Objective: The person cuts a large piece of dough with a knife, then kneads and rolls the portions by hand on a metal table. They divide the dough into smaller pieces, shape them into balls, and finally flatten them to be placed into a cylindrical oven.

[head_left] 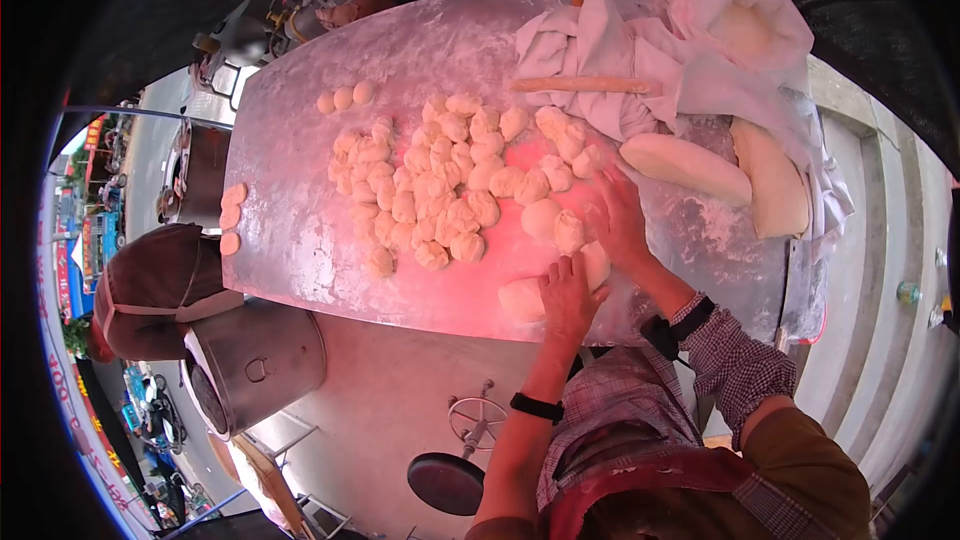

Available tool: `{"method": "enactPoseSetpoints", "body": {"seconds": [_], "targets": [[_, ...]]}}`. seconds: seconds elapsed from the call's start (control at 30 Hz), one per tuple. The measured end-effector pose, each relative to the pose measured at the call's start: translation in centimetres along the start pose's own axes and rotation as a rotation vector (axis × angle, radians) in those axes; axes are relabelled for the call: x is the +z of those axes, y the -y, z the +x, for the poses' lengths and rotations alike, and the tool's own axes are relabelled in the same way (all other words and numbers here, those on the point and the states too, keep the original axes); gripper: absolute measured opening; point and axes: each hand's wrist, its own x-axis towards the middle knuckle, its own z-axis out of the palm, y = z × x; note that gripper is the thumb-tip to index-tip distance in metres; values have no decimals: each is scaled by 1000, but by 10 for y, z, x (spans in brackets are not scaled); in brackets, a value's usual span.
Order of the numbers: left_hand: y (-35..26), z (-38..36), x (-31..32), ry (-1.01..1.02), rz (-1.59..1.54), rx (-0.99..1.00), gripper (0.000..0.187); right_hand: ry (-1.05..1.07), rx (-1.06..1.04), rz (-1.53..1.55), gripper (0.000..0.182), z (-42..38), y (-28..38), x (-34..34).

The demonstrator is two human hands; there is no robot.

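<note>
My left hand [570, 298] is at the front edge of the metal table, its fingers and thumb closed around a pale dough piece [596, 264]. A larger dough lump [521, 299] lies beside it on the left. Just beyond, my right hand [622, 218] rests low over the table with its fingers stretched forward, beside a round dough ball [568, 231]; the palm side is hidden. Many small dough balls [435, 180] lie bunched in the middle of the table. Two long dough slabs, one a smooth loaf shape [686, 166], lie to the right.
A rolling pin [586, 85] lies on a crumpled cloth [590, 40] near an open flour sack [740, 30]. Several flattened rounds [231, 220] sit at the left edge. A person [155, 290] bends by a metal drum [258, 365]; a stool [446, 483] stands below.
</note>
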Motion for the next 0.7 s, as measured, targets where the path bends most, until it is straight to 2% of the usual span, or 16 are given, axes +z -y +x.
{"method": "enactPoseSetpoints", "body": {"seconds": [0.07,0.1,0.13,0.17,0.23,0.27,0.33,0.4,0.47,0.53,0.57,0.6,0.63,0.7], "targets": [[-10,-8,2,-96,38,49,63,155,156,144,48,-65,-38,19],[-9,-8,7,-90,24,58,63,168,171,192,40,-84,-40,18],[-6,-6,12,-74,33,27,64,181,208,346,29,-87,-29,12],[-3,-6,16,-53,44,-6,65,180,371,581,26,-92,-15,10],[1,-6,14,-37,34,48,66,205,527,529,27,-98,-15,15],[1,-8,11,-75,22,121,66,195,529,526,27,-95,-18,16],[-2,-17,0,-97,7,204,66,324,954,642,29,-87,-11,9],[-13,-15,-5,-205,-12,225,63,314,942,559,30,-96,-23,27],[-21,-13,7,-203,43,243,59,305,935,471,31,-98,-20,29],[-20,-14,24,-202,104,247,55,306,895,253,30,-92,-3,19],[-16,-14,33,-163,130,227,47,296,901,245,30,-95,-6,19],[-16,-15,37,-123,160,200,39,231,806,206,30,-99,-8,21],[-17,-16,42,-120,158,202,39,170,711,171,30,-103,-11,24],[-16,-17,48,-163,171,209,23,156,679,126,30,-108,-15,22]]}}
